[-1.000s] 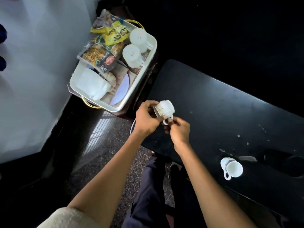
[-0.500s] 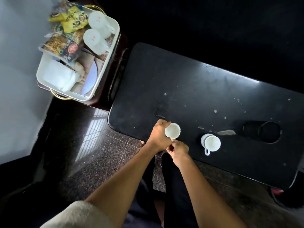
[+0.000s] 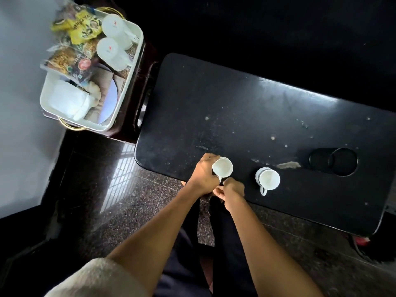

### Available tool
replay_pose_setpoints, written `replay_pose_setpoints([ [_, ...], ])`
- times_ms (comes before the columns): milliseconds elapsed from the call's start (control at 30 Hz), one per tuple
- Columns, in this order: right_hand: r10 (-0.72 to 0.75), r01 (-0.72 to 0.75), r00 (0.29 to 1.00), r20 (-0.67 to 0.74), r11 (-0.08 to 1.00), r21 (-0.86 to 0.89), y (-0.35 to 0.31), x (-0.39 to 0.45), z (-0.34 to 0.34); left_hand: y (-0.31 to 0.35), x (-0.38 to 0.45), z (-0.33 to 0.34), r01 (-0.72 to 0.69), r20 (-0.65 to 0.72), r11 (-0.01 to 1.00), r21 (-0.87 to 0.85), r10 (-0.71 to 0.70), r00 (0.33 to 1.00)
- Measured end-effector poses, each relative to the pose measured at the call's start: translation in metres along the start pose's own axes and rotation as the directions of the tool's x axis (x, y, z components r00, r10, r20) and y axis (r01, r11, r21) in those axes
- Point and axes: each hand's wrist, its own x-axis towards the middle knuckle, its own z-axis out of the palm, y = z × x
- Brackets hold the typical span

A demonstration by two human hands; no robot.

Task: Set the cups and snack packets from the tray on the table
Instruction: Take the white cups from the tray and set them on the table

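Gripping an upright cup [image 3: 222,167], left hand [image 3: 204,176] wraps it; right hand [image 3: 231,190] pinches its handle.

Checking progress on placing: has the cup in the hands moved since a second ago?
Yes. The held cup went from near the tray to the table's near edge, beside the standing cup.

you can't see left side of white ceramic cup [image 3: 222,167]: left hand [image 3: 204,176] wraps over it, and its handle is mostly covered where right hand [image 3: 232,190] fingertips meet it. you can't tell whether cup base touches black table [image 3: 214,108] yet. print on yellow and brown snack packets [image 3: 75,42] in white plastic tray [image 3: 128,86] too blurred for you to read. table's right end cut off by frame edge. red object [image 3: 362,241] under table mostly hidden; you can't identify it.
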Motion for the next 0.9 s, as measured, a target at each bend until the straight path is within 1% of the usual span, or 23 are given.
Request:
replay_pose_setpoints([
  [33,-0.108,0.091,0.987,-0.120,0.986,-0.139,-0.001,-0.007,-0.004,-0.001,0.000,-0.002,0.009,-0.009,1.000,0.010,-0.009,1.000],
  [67,-0.259,0.198,0.947,-0.189,0.936,-0.290,-0.002,-0.016,-0.007,-0.001,0.001,-0.006,0.022,-0.018,1.000,0.021,-0.021,1.000],
  [100,-0.432,0.325,0.881,-0.194,0.849,-0.416,-0.002,-0.024,-0.009,-0.002,0.001,-0.009,0.031,-0.025,0.999,0.029,-0.030,0.999],
  [133,-0.592,0.449,0.790,-0.160,0.737,-0.506,-0.002,-0.033,-0.010,-0.003,0.001,-0.014,0.035,-0.032,0.999,0.030,-0.034,0.999],
  [167,-0.706,0.541,0.699,-0.111,0.624,-0.563,-0.004,-0.039,-0.010,-0.003,0.002,-0.019,0.036,-0.037,0.999,0.028,-0.035,0.999],
  [200,-0.785,0.603,0.618,-0.052,0.516,-0.609,-0.007,-0.045,-0.007,-0.003,0.002,-0.025,0.035,-0.046,0.999,0.024,-0.033,0.998],
  [233,-0.830,0.642,0.557,0.013,0.421,-0.641,-0.013,-0.049,-0.002,-0.003,0.004,-0.032,0.031,-0.058,0.999,0.020,-0.030,0.998],
  [300,-0.867,0.698,0.474,0.153,0.264,-0.665,-0.027,-0.056,0.011,-0.002,0.008,-0.046,0.025,-0.089,1.000,0.006,-0.024,0.996],
  [333,-0.867,0.715,0.448,0.219,0.200,-0.670,-0.036,-0.059,0.020,-0.002,0.011,-0.054,0.023,-0.109,1.000,-0.005,-0.023,0.994],
  [433,-0.828,0.749,0.413,0.378,0.073,-0.659,-0.065,-0.071,0.059,-0.002,0.025,-0.084,0.023,-0.197,0.998,-0.066,-0.036,0.980],
  [500,-0.791,0.772,0.384,0.476,-0.008,-0.636,-0.086,-0.080,0.089,-0.002,0.036,-0.109,0.030,-0.269,0.988,-0.151,-0.070,0.961],
  [567,-0.750,0.779,0.336,0.570,-0.118,-0.616,-0.106,-0.090,0.123,-0.003,0.049,-0.139,0.039,-0.342,0.967,-0.252,-0.127,0.931],
  [633,-0.736,0.781,0.271,0.621,-0.209,-0.588,-0.126,-0.101,0.155,-0.005,0.061,-0.169,0.039,-0.413,0.942,-0.334,-0.184,0.892],
  [733,-0.748,0.786,0.189,0.636,-0.274,-0.555,-0.152,-0.118,0.209,-0.009,0.078,-0.216,0.019,-0.518,0.913,-0.407,-0.248,0.819],
  [800,-0.745,0.789,0.149,0.651,-0.307,-0.533,-0.164,-0.128,0.241,-0.013,0.086,-0.245,0.005,-0.571,0.913,-0.409,-0.260,0.778],
  [900,-0.739,0.778,0.104,0.665,-0.356,-0.518,-0.177,-0.139,0.286,-0.019,0.100,-0.283,0.020,-0.603,0.920,-0.392,-0.273,0.750],
])
